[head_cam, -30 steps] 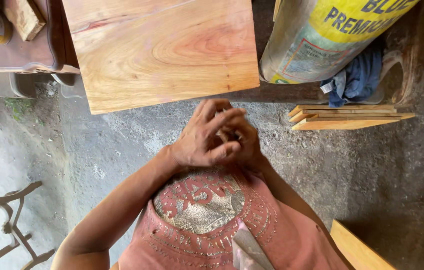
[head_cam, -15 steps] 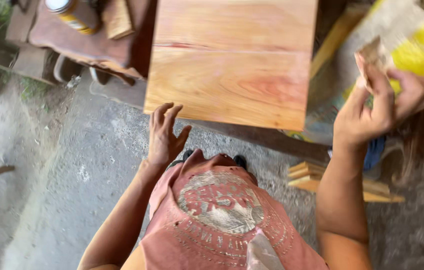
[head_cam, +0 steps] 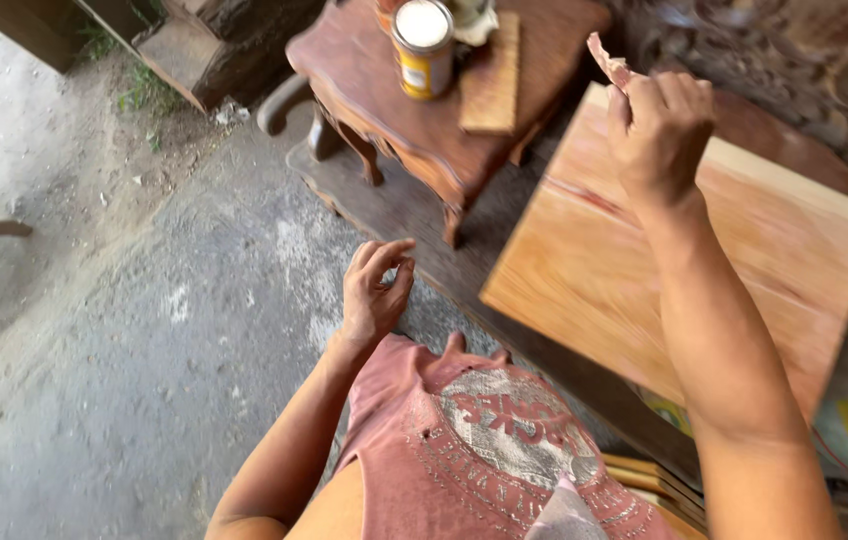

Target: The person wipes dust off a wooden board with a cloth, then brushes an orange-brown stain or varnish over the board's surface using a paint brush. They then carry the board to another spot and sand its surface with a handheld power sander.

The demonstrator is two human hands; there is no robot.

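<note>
Right hand (head_cam: 659, 135) gripping pinkish scrap (head_cam: 608, 62)

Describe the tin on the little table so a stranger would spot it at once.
Start at the small dark carved wooden table at the top of the view. The tin stands upright on it, left of a flat wooden block. It alone is round, with yellow sides and a white lid.

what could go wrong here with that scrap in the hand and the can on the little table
1. The right hand pinches only a small torn scrap by its edge above the wooden board; it could slip out.
2. The yellow can stands near the edge of the small carved table beside a wooden block; a bump might tip it.
3. The left hand is free, so nothing steadies the board.
</note>
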